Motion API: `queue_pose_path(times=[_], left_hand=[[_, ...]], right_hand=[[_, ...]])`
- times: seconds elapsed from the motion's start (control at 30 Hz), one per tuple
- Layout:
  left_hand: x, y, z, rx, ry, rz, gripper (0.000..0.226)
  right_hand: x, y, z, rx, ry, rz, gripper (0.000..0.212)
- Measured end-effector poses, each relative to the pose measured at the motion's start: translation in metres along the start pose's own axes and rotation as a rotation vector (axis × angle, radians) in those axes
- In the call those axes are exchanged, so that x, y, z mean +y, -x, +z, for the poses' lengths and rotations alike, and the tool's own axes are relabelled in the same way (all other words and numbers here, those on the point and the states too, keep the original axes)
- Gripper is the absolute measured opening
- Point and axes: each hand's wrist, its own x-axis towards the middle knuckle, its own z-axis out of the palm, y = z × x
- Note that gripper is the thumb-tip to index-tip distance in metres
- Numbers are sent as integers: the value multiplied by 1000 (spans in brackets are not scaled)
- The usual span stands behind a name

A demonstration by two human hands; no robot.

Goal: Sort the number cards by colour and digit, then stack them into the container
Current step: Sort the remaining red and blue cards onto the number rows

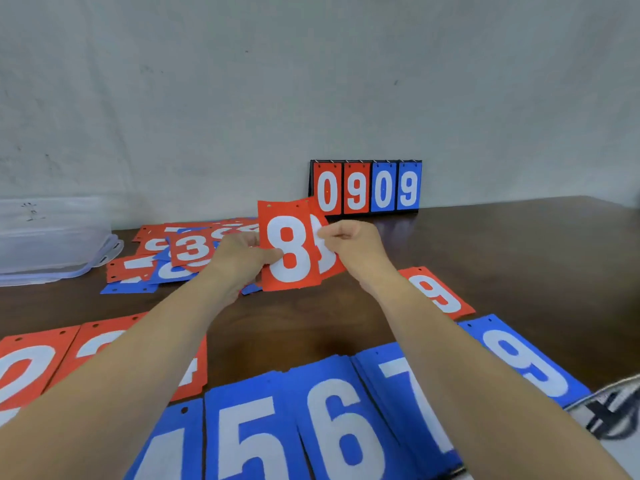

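Note:
My left hand (242, 258) pinches the left edge of a red 8 card (291, 247), held upright above the table. My right hand (349, 244) grips a second red card (327, 261) fanned out just behind it, its digit mostly hidden. An unsorted heap of red and blue cards (173, 258) lies behind my left hand, a red 3 on top. Blue cards 4, 5, 6 (332, 420), 7 and 9 (526, 362) lie in a row near me. Red cards (31, 368) lie at the near left, and a red 9 (436, 292) at the right. The clear plastic container (52, 244) stands at the far left.
A small flip scoreboard (367, 188) reading 0909 stands against the wall behind my hands. A black-and-white cloth (613, 414) lies over the table's near right corner. Bare brown table (519, 244) stretches to the right.

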Motion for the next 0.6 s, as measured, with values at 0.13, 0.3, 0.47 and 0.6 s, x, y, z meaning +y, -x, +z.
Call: queue_pose_path(times=[0.13,0.3,0.47,0.6], left_hand=[[0,7,36,-1,-74,-117,48],[1,9,75,-2,-54,-201,53],[-1,13,117,-2,-61,-273,47],[-16,10,147,71,-136,-275,35]], right_hand=[[23,-2,-49,4,41,43,18],[49,-6,-103,38,68,96,27],[82,-15,-152,22,134,195,41],[111,-23,-179,27,100,246,45]])
